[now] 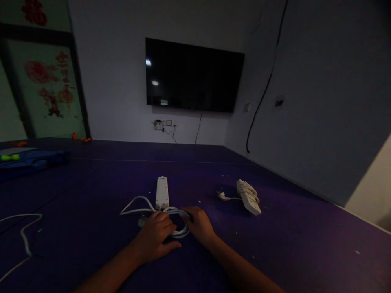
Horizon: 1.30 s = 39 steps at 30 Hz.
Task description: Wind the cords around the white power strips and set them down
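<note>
A white power strip (162, 193) lies on the purple surface in front of me, pointing away. Its white power cord (180, 233) is gathered into a round coil at the near end, with one loose loop out to the left. My left hand (157, 236) curls its fingers over the left side of the coil, thumb apart from them. On the coil's right side, my right hand (200, 224) grips the cord between thumb and fingers. A plug (142, 220) shows partly beside my left hand, which hides some of the cord.
To the right lies a second power strip (251, 202), its cord wound around it and its plug (222, 196) sticking out left. Another white cord (26, 240) trails at the left. Blue cloth (36, 159) lies further back. A television (194, 75) hangs on the wall.
</note>
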Each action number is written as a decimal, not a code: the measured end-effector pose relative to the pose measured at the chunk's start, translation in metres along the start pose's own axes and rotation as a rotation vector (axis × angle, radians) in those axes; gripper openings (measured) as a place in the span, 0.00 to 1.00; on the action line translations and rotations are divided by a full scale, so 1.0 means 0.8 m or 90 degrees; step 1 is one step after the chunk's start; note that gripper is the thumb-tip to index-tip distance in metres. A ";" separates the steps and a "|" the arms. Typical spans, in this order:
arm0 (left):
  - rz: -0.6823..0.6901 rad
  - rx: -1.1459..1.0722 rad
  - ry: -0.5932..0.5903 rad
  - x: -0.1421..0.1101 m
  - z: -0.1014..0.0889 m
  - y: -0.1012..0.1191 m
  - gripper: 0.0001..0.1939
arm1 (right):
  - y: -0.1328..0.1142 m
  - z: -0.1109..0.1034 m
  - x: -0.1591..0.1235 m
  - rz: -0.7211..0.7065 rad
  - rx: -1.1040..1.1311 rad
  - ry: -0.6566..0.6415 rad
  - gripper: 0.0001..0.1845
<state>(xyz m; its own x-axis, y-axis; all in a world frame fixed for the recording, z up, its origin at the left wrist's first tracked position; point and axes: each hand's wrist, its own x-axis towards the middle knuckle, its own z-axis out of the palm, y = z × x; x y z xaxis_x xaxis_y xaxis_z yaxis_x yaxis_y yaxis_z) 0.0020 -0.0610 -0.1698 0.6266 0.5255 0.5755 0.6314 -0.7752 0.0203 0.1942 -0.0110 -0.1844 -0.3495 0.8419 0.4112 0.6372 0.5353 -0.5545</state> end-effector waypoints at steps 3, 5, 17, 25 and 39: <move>0.009 -0.007 -0.015 -0.003 0.004 -0.006 0.21 | 0.001 0.001 0.001 -0.008 0.017 0.005 0.16; 0.004 -0.006 -0.021 -0.003 0.006 -0.008 0.19 | 0.001 0.000 0.002 -0.009 0.012 0.011 0.17; -0.033 0.016 -0.045 -0.003 0.011 -0.012 0.17 | 0.001 0.001 0.007 0.001 -0.008 0.018 0.16; -0.076 0.056 -0.043 0.000 0.015 -0.013 0.15 | -0.010 -0.008 0.002 -0.002 -0.040 0.058 0.14; -0.234 0.022 -0.055 0.005 0.006 -0.019 0.12 | -0.022 -0.015 -0.008 -0.010 -0.066 0.119 0.16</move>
<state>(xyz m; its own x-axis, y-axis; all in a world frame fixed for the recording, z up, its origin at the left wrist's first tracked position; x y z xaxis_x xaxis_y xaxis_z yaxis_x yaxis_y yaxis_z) -0.0024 -0.0455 -0.1719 0.3903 0.7949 0.4644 0.8355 -0.5178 0.1840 0.1935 -0.0263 -0.1686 -0.2331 0.8010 0.5515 0.7027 0.5308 -0.4739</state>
